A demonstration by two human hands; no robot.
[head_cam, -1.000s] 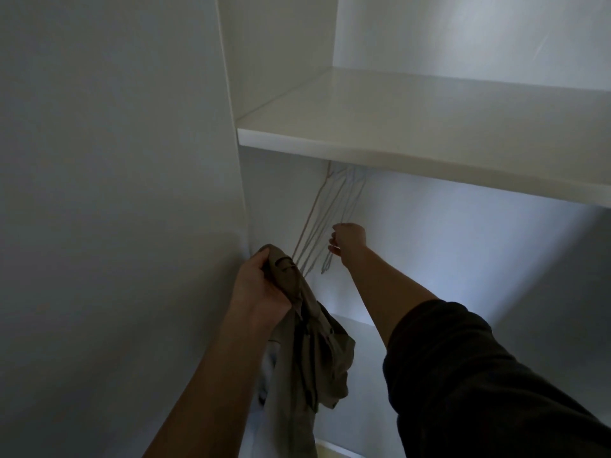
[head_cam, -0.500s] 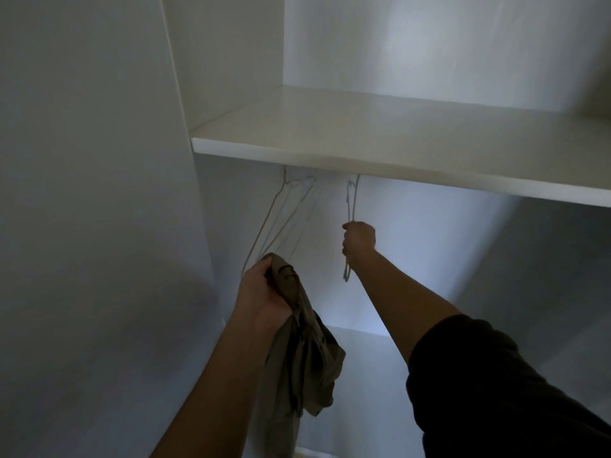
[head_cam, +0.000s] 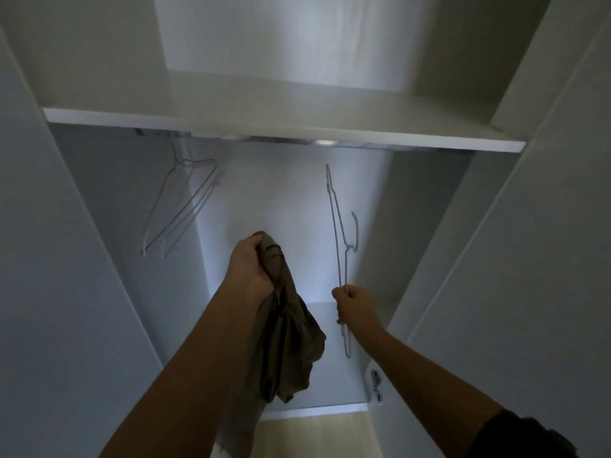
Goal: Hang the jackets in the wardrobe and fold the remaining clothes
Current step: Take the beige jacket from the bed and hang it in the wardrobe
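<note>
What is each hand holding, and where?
Left hand grips a khaki garment bunched at its top; right hand holds a wire hanger by its frame, below the hook.

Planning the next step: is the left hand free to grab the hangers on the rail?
Probably not: the left hand grips the jacket, so its fingers are full. Nothing stands between it and the hangers, though.

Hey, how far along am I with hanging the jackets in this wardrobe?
Nothing looks hung yet: the hangers on the rail are bare. In hand: your left hand grips a khaki jacket, your right hand holds a wire hanger clear of the rail. Left: dress that hanger, hook it up. Clothes to fold are not in view.
</note>
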